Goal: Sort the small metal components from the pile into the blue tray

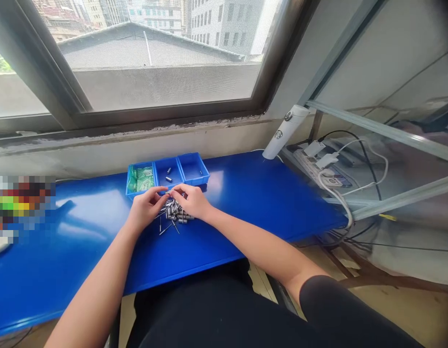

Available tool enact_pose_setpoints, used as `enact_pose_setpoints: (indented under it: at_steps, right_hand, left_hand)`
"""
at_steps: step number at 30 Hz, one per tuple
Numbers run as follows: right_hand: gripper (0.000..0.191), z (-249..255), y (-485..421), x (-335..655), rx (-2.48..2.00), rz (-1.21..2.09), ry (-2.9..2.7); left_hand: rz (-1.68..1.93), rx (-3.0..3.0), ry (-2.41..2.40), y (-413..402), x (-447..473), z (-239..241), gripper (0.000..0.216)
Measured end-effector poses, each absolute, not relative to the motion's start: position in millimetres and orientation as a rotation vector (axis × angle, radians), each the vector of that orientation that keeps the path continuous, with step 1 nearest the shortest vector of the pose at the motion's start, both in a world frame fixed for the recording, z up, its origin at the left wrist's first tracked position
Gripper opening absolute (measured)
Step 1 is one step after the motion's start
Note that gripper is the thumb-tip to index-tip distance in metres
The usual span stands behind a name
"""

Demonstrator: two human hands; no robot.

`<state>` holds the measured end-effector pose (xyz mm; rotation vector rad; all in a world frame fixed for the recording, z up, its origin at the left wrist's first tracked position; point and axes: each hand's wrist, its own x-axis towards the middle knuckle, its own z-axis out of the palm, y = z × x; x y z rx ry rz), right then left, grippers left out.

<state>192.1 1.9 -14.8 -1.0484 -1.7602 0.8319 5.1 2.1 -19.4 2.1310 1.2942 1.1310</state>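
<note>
My left hand (145,209) and my right hand (193,199) meet just in front of the blue bins, fingertips pinched together. Whatever small thing lies between the fingertips is too small to make out. Below the hands, a pile of small metal pieces (180,216) rests on the table, short cylinders mixed with thin pins; the hands cover part of it. A few thin pins (166,230) lie loose at its near side. In the middle blue bin (159,175) are a couple of short metal cylinders (169,179).
The left blue bin (128,183) holds a green plastic bag (141,179); the right bin (204,170) has a tiny piece in it. A white bottle (285,133) stands on the blue table (267,203) by the wall. Right of it lie a power strip and cables (327,166).
</note>
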Motion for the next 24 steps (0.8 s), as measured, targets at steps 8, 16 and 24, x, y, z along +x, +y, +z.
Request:
enact_pose_setpoints:
  at_steps: [8,16,24]
  right_hand:
    - [0.02,-18.0,2.6,191.4,-1.024,0.853,-1.735]
    - [0.021,-22.2,5.0,190.7,-0.997,0.775,-1.749]
    - [0.02,-21.1,4.4,191.1,-1.022,0.801,-1.71]
  left_hand:
    - [1.098,2.168,1.294,2.5,3.4,-16.9,0.029]
    - [1.064,2.233,1.354,4.8,2.4,-18.2,0.034]
    - [1.083,2.177,1.352,3.5,4.7,-17.7,0.032]
